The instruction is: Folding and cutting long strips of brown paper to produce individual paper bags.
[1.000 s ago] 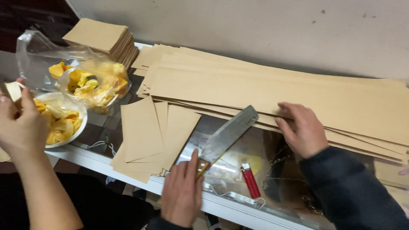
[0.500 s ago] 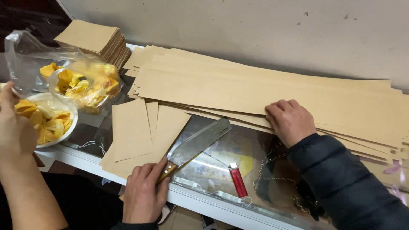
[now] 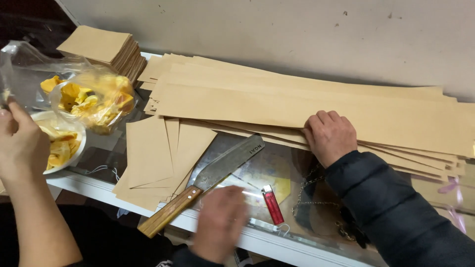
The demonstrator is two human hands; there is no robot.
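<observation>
While the right hand (image 3: 330,136) is pressing flat, fingers spread, on the long brown paper strips (image 3: 277,106), the left hand (image 3: 219,222), blurred, grip unclear, is hovering just right of the cleaver (image 3: 205,185). The blade could slip and nick the holding fingers. A red lighter (image 3: 272,204) is lying nearby; another person's hand (image 3: 20,146) is crowding the bench (image 3: 277,242).

The long paper strips (image 3: 307,106) and the cut sheets (image 3: 151,153) are plain tan, as is the stack at eleven o'clock (image 3: 101,47). The knife (image 3: 200,190) has a dull grey blade and a brown wooden handle. The lighter (image 3: 272,205) is red. The fruit pieces (image 3: 94,99) in clear plastic are yellow-orange; the bowl (image 3: 79,148) is white. The sleeve (image 3: 396,217) is black.
</observation>
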